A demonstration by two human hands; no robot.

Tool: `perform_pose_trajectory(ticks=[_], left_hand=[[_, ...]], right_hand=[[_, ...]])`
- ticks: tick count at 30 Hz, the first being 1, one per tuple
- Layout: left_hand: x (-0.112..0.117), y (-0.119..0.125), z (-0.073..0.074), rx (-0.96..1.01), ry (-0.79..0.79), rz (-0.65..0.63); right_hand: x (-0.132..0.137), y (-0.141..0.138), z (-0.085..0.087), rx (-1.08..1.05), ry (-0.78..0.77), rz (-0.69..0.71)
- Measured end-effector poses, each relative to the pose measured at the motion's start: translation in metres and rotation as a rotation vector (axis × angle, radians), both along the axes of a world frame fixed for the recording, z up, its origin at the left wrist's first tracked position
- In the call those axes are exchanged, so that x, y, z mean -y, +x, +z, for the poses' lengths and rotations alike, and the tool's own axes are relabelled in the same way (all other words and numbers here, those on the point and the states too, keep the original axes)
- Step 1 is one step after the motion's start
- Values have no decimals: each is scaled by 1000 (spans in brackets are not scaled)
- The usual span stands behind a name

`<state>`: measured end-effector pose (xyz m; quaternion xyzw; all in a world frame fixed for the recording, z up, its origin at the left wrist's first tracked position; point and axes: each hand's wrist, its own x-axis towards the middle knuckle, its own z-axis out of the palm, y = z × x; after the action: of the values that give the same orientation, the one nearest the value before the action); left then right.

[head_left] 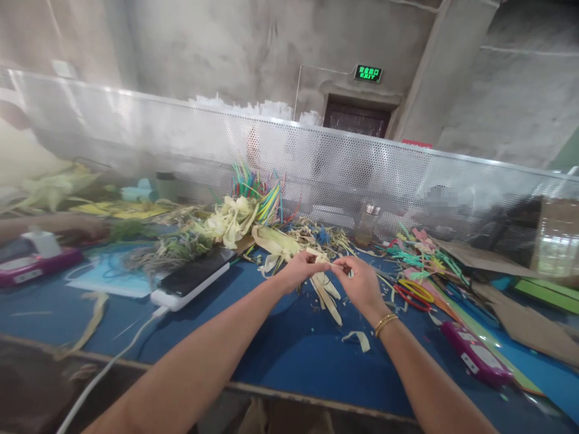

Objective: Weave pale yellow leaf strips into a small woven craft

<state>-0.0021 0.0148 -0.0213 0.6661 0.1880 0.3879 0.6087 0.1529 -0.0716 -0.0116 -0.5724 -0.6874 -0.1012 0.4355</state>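
In the middle of the frame both hands meet just above the blue worktop (pixel 280 355). The left hand (pixel 299 269) has its fingers closed in a pinch on the top of a small bunch of pale husk strips (pixel 327 290), whose loose ends hang down and touch the worktop. The right hand (pixel 360 283), with a gold bracelet (pixel 385 323) at the wrist, grips the same bunch from the other side, thumb and forefinger closed on a thin strand running across to the left fingers.

The strand looks thin and dry, so a pull with the hands drawing apart would likely tear it rather than tighten it. Only the tips of the fingers hold the bunch, so the hanging ends could slide out and drop. A curled scrap (pixel 359 339) of the same colour lies just below the hands, and fallen strips would be hard to tell from it.

A husk pile (pixel 230 224) sits above and to the left. Left of centre, near the left forearm, lies a power bank (pixel 190 278) with a white cable (pixel 113 360) trailing to the lower left edge, and a sweep of that arm might snag it. Red and yellow loops (pixel 414 293) lie just right of the right hand, though what they are I cannot tell
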Motion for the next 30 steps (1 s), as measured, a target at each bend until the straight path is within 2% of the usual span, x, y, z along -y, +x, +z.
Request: perform_pose_trajectory(ticks=[13,21,24,27,30], left_hand=[[-3,-2,0,-7,29,61],[1,2,1,8,-114,5],[0,2,-1,37,-196,-9],[1,3,-4,53,-256,-81],[4,5,-6,51,-287,-158]], right_hand=[[-1,11,3,-138,-110,57],[-1,9,-1,-216,-136,92],[-2,9,-1,-374,-179,111],[-5,11,-4,-589,-254,140],[-7,9,-7,-714,-316,223]])
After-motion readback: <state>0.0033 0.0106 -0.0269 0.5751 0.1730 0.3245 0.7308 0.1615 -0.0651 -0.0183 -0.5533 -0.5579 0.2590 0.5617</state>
